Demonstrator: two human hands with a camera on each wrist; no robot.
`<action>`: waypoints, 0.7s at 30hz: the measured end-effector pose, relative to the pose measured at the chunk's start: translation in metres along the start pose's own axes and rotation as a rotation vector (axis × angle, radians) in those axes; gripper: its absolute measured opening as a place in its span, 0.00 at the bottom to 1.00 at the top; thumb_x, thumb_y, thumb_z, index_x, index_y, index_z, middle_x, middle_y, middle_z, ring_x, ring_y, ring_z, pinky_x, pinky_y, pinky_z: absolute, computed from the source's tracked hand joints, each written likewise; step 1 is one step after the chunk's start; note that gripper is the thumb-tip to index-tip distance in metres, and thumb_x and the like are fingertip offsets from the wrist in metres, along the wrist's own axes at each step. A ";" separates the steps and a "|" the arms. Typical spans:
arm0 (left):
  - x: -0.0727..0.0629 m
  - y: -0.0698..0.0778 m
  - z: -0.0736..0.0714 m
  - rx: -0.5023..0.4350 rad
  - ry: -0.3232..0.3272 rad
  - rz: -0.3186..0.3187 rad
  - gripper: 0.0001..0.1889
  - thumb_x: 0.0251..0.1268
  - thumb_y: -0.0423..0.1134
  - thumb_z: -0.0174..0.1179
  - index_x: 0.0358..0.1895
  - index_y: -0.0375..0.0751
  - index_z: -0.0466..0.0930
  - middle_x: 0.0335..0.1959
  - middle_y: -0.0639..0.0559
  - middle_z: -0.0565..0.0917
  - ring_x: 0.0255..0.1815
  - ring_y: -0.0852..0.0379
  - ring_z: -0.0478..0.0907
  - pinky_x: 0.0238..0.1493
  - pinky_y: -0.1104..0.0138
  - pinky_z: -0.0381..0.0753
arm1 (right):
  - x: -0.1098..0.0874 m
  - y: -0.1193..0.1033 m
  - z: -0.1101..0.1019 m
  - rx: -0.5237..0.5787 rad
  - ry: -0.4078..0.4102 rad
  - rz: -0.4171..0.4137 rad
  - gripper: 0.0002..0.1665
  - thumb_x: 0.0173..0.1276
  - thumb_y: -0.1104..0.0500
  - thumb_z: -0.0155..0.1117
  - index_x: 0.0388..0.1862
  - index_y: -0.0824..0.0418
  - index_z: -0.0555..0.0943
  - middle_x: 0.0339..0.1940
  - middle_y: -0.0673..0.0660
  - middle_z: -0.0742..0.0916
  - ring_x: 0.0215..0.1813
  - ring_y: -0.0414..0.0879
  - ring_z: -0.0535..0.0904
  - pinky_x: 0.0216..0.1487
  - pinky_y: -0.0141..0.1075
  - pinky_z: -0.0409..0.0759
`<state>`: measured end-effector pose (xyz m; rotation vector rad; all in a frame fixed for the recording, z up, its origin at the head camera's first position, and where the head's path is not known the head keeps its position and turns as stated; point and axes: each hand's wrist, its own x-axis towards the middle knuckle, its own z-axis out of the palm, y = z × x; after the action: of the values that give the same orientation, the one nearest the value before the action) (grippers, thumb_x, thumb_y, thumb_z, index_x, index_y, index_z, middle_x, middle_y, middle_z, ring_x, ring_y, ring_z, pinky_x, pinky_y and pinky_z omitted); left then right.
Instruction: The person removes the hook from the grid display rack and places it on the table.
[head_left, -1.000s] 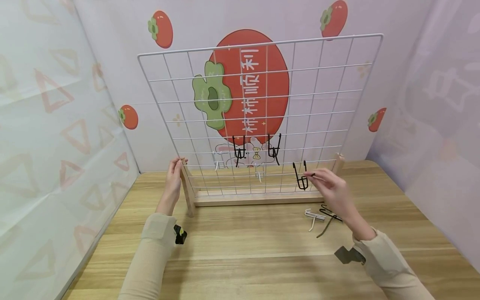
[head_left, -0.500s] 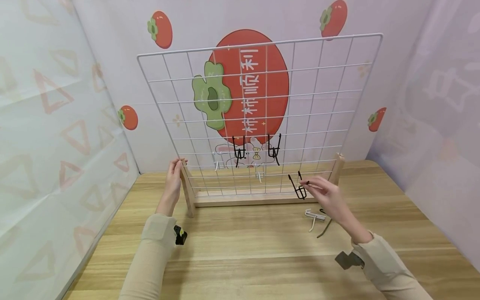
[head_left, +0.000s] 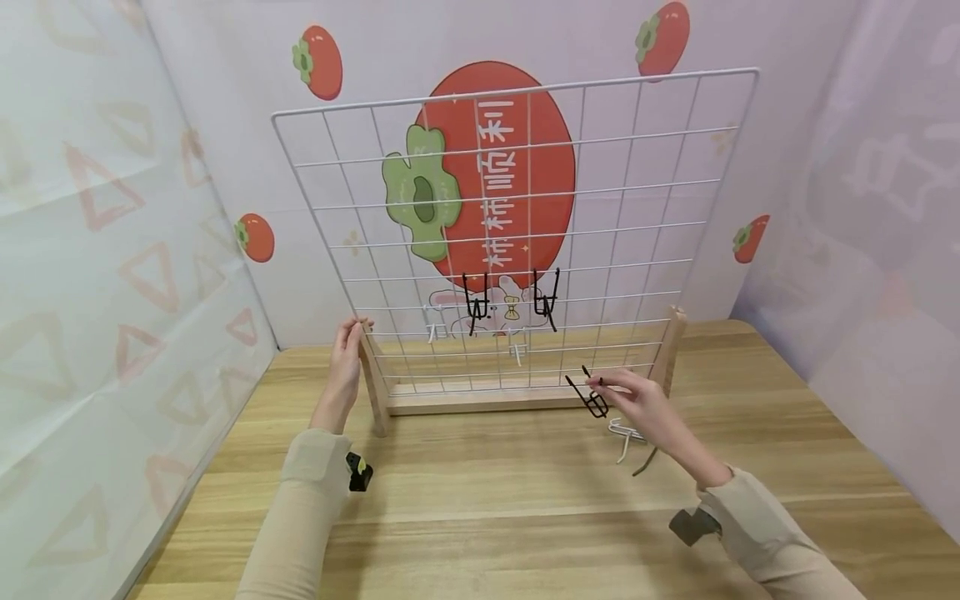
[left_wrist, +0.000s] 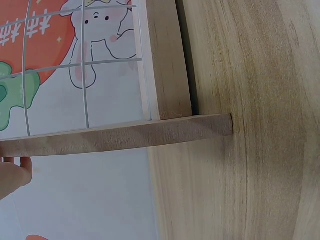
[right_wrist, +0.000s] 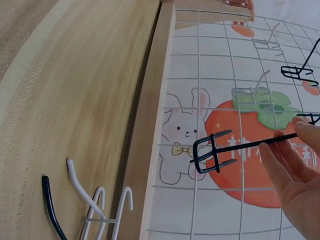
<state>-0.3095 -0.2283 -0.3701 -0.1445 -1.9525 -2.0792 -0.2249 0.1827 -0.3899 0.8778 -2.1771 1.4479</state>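
My left hand (head_left: 345,362) grips the top of the left wooden upright (head_left: 372,379) of a stand that holds a white wire grid panel (head_left: 517,92). In the left wrist view only its fingertips (left_wrist: 17,172) show, against that upright. My right hand (head_left: 637,402) pinches a black wire hook (right_wrist: 215,152) by its long arm, in front of the grid's lower right and apart from it. The hook's two-pronged end points up and left. Two black hooks (head_left: 477,308) and two white hooks (head_left: 517,350) hang on the grid.
On the table (head_left: 480,517), below my right hand, lie a white hook (head_left: 624,431) and a black hook (head_left: 647,461), the latter mostly hidden by the hand. The stand's wooden base bar (head_left: 465,405) runs along the grid's foot. A printed cloth backdrop (head_left: 795,250) surrounds the table.
My right hand has moved down and to the left with the black hook, whose prongs tilt further left. The left hand keeps its place on the upright.
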 end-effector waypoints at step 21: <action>0.000 -0.002 -0.001 0.014 0.001 0.019 0.07 0.70 0.45 0.37 0.44 0.53 0.64 0.46 0.57 0.70 0.63 0.55 0.54 0.65 0.64 0.45 | -0.001 0.025 0.013 -0.100 -0.240 -0.010 0.10 0.57 0.74 0.57 0.38 0.73 0.78 0.37 0.63 0.82 0.39 0.55 0.78 0.38 0.34 0.78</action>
<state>-0.3102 -0.2294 -0.3721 -0.1590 -1.9566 -2.0533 -0.2412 0.1783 -0.4128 1.0718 -2.3899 1.2723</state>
